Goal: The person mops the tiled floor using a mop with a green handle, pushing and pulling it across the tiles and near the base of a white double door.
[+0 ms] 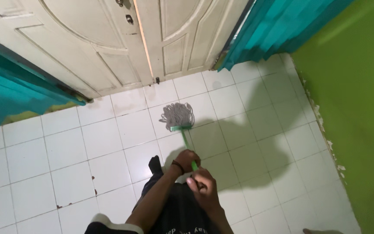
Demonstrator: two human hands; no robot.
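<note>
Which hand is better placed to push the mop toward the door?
The left hand. It grips the green mop handle lower down, nearer the grey mop head, so it probably steers the push best. The right hand holds higher up, closer to the body.

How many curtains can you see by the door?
2. One teal curtain hangs at the left of the white door; the other curtain hangs at its right, beside the green wall.

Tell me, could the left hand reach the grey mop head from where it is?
Probably not without bending. The left hand grips the green handle high up, and the mop head lies on the tiles at the handle's far end. Nothing blocks it.
</note>
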